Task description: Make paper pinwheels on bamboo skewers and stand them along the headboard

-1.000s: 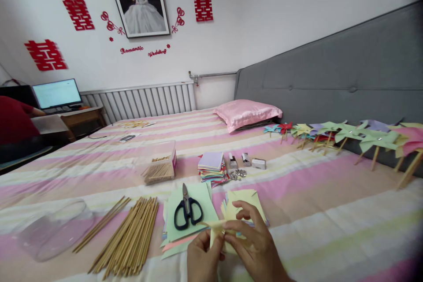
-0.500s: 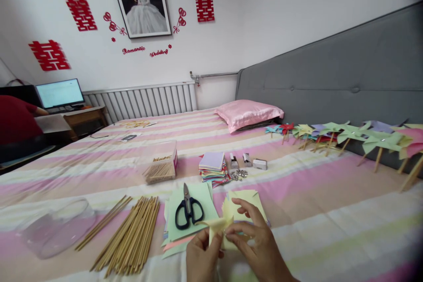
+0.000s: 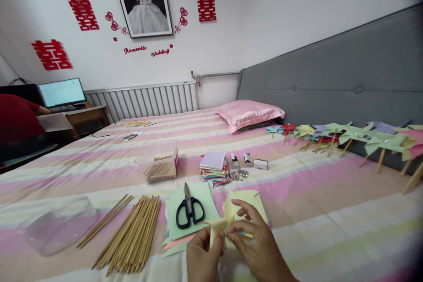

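At the bottom centre, my left hand (image 3: 202, 257) and my right hand (image 3: 259, 249) both pinch a pale yellow folded paper piece (image 3: 222, 225), held just above the striped bedspread (image 3: 330, 220). Fingers of both hands are closed on its middle. Directly behind lies a pile of cut yellow paper (image 3: 247, 200). Black-handled scissors (image 3: 189, 209) rest on a green sheet (image 3: 201, 194) to the left of my hands.
A bundle of wooden sticks (image 3: 130, 238) and a clear plastic container (image 3: 59, 227) lie at left. A stack of coloured paper (image 3: 213, 167), small staplers (image 3: 246, 161) and a stick box (image 3: 161, 165) sit mid-bed. Finished pinwheels (image 3: 357, 139) line the grey headboard. A person in red (image 3: 16, 119) sits far left.
My hands keep pinching the yellow paper, with small finger shifts at its centre. The view has drifted slightly; nothing else moved.
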The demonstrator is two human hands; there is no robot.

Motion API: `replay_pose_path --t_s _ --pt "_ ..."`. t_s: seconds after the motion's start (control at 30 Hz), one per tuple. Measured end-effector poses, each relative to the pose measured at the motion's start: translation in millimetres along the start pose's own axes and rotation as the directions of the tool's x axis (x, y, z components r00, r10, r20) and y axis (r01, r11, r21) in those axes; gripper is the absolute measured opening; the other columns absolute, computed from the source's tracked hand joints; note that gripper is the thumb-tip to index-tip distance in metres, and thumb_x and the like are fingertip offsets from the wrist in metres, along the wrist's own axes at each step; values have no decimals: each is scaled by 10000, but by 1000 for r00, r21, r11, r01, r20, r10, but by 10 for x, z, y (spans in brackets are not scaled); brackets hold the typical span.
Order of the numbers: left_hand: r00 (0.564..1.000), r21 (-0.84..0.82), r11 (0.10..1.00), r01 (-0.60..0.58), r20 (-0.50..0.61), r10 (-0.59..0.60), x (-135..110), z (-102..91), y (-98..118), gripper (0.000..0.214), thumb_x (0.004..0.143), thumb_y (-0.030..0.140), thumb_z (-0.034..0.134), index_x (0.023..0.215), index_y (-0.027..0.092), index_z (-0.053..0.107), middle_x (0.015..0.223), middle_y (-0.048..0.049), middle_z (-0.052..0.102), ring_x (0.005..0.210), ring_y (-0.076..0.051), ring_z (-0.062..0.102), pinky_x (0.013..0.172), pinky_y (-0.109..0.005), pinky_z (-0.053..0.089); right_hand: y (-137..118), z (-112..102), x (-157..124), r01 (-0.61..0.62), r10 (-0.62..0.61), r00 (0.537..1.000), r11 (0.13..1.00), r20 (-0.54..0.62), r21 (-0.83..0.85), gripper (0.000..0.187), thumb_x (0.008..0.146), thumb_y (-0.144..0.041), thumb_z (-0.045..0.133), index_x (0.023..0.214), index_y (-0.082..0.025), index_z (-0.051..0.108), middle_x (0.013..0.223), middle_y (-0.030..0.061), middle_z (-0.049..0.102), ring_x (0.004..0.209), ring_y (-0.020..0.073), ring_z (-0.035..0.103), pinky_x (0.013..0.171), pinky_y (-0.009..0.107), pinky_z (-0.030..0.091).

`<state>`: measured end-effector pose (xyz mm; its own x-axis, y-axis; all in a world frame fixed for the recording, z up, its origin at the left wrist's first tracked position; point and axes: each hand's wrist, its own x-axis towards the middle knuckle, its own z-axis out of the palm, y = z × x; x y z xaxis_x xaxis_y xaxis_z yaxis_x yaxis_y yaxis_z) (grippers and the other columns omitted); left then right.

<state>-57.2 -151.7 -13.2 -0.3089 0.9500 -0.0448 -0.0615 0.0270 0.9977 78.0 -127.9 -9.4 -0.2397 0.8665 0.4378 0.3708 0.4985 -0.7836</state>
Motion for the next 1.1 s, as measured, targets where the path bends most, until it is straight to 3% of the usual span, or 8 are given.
replay_pose_path --t_s 0.33,0.93,1.0,1.1 --pt "1000 11 1000 0 16 -1 23 -3 -25 195 628 294 667 686 108 682 534 -1 589 495 -110 462 466 -198 396 -18 -15 3 -42 39 998 996 41 77 120 768 -228 541 725 -223 653 1277 46 370 1028 228 425 884 349 406" --pt "999 -16 1000 18 37 -18 14 25 28 170 591 281 686 569 125 621 527 -5 609 474 -102 455 452 -194 390 -60 -80 20 -106 93 991 986 99 128 110 755 -230 552 696 -202 640 1172 71 474 1008 208 483 883 305 377" --pt "999 -20 1000 9 44 -9 10 22 34 164 592 277 687 566 128 624 509 6 589 468 -98 447 450 -189 382 -65 -84 27 -105 91 991 983 103 149 100 754 -220 547 700 -194 627 1127 74 503 1011 209 492 884 302 373" --pt "999 -19 1000 -5 42 6 1 23 37 179 585 280 693 533 132 607 479 22 552 457 -92 430 443 -186 370 -69 -67 24 -97 77 991 977 107 192 75 758 -207 525 703 -182 571 902 55 570 885 193 541 796 283 410"
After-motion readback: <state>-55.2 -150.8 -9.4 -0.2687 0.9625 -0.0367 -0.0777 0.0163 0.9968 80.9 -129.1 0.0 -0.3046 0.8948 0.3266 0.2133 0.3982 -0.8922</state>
